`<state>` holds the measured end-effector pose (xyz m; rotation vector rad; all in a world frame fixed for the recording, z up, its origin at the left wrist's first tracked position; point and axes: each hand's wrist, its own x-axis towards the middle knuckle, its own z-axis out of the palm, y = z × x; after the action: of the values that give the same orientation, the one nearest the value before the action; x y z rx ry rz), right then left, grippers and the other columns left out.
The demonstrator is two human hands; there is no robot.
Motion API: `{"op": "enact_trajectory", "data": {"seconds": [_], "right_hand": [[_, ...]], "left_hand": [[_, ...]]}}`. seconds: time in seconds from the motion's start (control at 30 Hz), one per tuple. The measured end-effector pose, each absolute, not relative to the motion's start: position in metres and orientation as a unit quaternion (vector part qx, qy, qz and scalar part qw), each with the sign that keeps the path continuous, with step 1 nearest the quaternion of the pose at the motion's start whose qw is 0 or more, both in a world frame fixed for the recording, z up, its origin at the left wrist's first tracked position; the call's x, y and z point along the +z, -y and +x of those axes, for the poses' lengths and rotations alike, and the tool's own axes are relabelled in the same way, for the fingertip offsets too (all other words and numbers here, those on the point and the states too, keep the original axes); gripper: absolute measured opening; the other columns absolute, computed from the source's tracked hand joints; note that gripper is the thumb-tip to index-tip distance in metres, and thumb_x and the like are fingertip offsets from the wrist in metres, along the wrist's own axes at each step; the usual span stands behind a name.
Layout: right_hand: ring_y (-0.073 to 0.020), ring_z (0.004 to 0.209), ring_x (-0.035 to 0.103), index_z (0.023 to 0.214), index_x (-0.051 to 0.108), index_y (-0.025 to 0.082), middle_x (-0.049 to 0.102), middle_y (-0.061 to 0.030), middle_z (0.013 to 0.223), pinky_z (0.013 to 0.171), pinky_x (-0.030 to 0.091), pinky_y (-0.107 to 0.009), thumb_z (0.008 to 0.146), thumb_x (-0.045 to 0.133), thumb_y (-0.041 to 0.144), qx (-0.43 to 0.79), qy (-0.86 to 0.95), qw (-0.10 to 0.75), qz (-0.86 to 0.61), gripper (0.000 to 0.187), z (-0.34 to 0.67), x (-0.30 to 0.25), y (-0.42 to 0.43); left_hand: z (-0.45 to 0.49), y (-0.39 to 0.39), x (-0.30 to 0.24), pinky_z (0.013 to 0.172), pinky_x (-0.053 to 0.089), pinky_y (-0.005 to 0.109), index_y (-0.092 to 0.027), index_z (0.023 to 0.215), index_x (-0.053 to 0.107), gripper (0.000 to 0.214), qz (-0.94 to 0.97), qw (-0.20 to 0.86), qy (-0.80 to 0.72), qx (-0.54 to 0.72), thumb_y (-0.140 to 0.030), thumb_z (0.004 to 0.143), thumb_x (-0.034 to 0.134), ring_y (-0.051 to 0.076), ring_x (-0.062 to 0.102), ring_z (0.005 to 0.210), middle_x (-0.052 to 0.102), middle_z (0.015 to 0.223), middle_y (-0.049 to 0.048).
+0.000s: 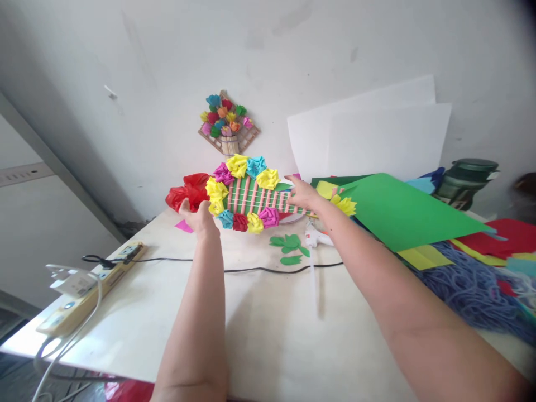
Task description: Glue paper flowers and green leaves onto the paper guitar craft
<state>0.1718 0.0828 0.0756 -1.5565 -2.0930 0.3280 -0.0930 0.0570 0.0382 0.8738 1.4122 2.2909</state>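
A guitar-shaped paper craft (260, 201) is held sideways above the table, its green face crossed by pink strips and white strings. Yellow, blue, red and magenta paper flowers ring its body, and a yellow paper flower (345, 205) sits at the neck end. My left hand (200, 218) grips the rounded left end, its thumb pointing up. Around the neck, on the right, my right hand (305, 194) has its fingers closed. Below the craft lie cut green paper leaves (290, 243). Beside them is a white hot glue gun (313, 237) with a glue stick protruding toward me.
A power strip (98, 285) with plugged-in chargers lies at the left; a black cord (268, 269) crosses the table. Green sheets (402, 215), blue-grey yarn (469, 287) and a dark bottle (468, 181) are at right. A flower decoration (228, 125) stands against the wall.
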Motion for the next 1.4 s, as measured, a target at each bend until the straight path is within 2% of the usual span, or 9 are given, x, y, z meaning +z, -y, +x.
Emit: {"op": "enact_trajectory", "data": {"seconds": [0.17, 0.3, 0.43, 0.6, 0.73, 0.83, 1.07, 1.27, 1.4], "right_hand": [[-0.0182, 0.076, 0.064, 0.139, 0.026, 0.025, 0.067, -0.0009, 0.096, 0.065, 0.049, -0.027, 0.065, 0.057, 0.016, 0.145, 0.773, 0.270, -0.555, 0.081, 0.180, 0.074, -0.086], [-0.0153, 0.065, 0.063, 0.140, 0.023, 0.026, 0.067, -0.0011, 0.094, 0.057, 0.048, -0.025, 0.066, 0.056, 0.015, 0.180, 0.778, 0.265, -0.540, 0.081, 0.182, 0.074, -0.085], [-0.0123, 0.055, 0.061, 0.140, 0.023, 0.026, 0.065, -0.0041, 0.102, 0.047, 0.045, -0.022, 0.067, 0.055, 0.013, 0.215, 0.774, 0.264, -0.533, 0.081, 0.183, 0.076, -0.083], [-0.0106, 0.048, 0.057, 0.139, 0.023, 0.028, 0.064, -0.0051, 0.101, 0.041, 0.042, -0.021, 0.067, 0.055, 0.013, 0.237, 0.768, 0.268, -0.531, 0.080, 0.184, 0.077, -0.084], [-0.0098, 0.047, 0.056, 0.139, 0.023, 0.028, 0.063, -0.0036, 0.094, 0.039, 0.041, -0.020, 0.066, 0.055, 0.011, 0.253, 0.768, 0.266, -0.525, 0.081, 0.185, 0.078, -0.083], [-0.0103, 0.048, 0.057, 0.140, 0.020, 0.029, 0.063, -0.0033, 0.095, 0.039, 0.040, -0.020, 0.067, 0.055, 0.011, 0.264, 0.768, 0.257, -0.523, 0.082, 0.186, 0.079, -0.081], [-0.0110, 0.049, 0.057, 0.140, 0.019, 0.028, 0.064, -0.0045, 0.098, 0.042, 0.043, -0.022, 0.067, 0.053, 0.010, 0.265, 0.777, 0.224, -0.526, 0.083, 0.183, 0.085, -0.077], [-0.0119, 0.049, 0.056, 0.140, 0.022, 0.028, 0.066, -0.0037, 0.093, 0.045, 0.044, -0.023, 0.066, 0.055, 0.011, 0.247, 0.787, 0.191, -0.532, 0.082, 0.180, 0.091, -0.081], [-0.0127, 0.051, 0.058, 0.141, 0.020, 0.027, 0.067, -0.0030, 0.089, 0.046, 0.044, -0.023, 0.067, 0.056, 0.012, 0.259, 0.778, 0.189, -0.540, 0.083, 0.181, 0.091, -0.080]], "left_hand": [[-0.100, -0.059, 0.025, 0.074, 0.046, 0.031, -0.019, 0.096, 0.052, 0.043, 0.241, 0.334, -0.509, 0.755, -0.021, 0.055, 0.065, 0.018, 0.059, 0.088, 0.058, 0.092, 0.0019], [-0.097, -0.054, 0.016, 0.058, 0.047, 0.026, -0.020, 0.097, 0.058, 0.041, 0.295, 0.497, -0.370, 0.728, -0.025, 0.057, 0.065, 0.016, 0.062, 0.070, 0.062, 0.079, 0.0012], [-0.096, -0.053, 0.008, 0.055, 0.047, 0.024, -0.024, 0.111, 0.054, 0.054, 0.301, 0.508, -0.301, 0.749, -0.024, 0.059, 0.068, 0.016, 0.062, 0.074, 0.065, 0.087, 0.0021], [-0.099, -0.059, 0.003, 0.049, 0.045, 0.021, -0.033, 0.124, 0.040, 0.079, 0.261, 0.425, -0.438, 0.748, -0.020, 0.054, 0.073, 0.011, 0.060, 0.065, 0.061, 0.105, 0.0011], [-0.104, -0.058, 0.002, 0.050, 0.047, 0.021, -0.022, 0.109, 0.056, 0.045, 0.269, 0.442, -0.431, 0.739, -0.032, 0.066, 0.064, 0.012, 0.060, 0.066, 0.063, 0.097, 0.0042], [-0.109, -0.055, 0.001, 0.053, 0.049, 0.023, -0.016, 0.099, 0.061, 0.033, 0.273, 0.501, -0.377, 0.730, -0.027, 0.068, 0.058, 0.014, 0.062, 0.068, 0.066, 0.088, 0.0052], [-0.112, -0.050, -0.002, 0.060, 0.054, 0.029, -0.014, 0.101, 0.062, 0.035, 0.275, 0.553, -0.317, 0.720, -0.019, 0.066, 0.060, 0.019, 0.065, 0.072, 0.069, 0.084, 0.0062], [-0.111, -0.043, -0.008, 0.076, 0.053, 0.038, -0.015, 0.111, 0.059, 0.042, 0.301, 0.612, -0.236, 0.693, -0.028, 0.072, 0.057, 0.024, 0.064, 0.087, 0.067, 0.098, 0.0094], [-0.105, -0.040, -0.009, 0.082, 0.049, 0.041, -0.016, 0.116, 0.056, 0.050, 0.297, 0.607, -0.192, 0.712, -0.046, 0.077, 0.053, 0.027, 0.060, 0.101, 0.065, 0.105, 0.0132]]}}
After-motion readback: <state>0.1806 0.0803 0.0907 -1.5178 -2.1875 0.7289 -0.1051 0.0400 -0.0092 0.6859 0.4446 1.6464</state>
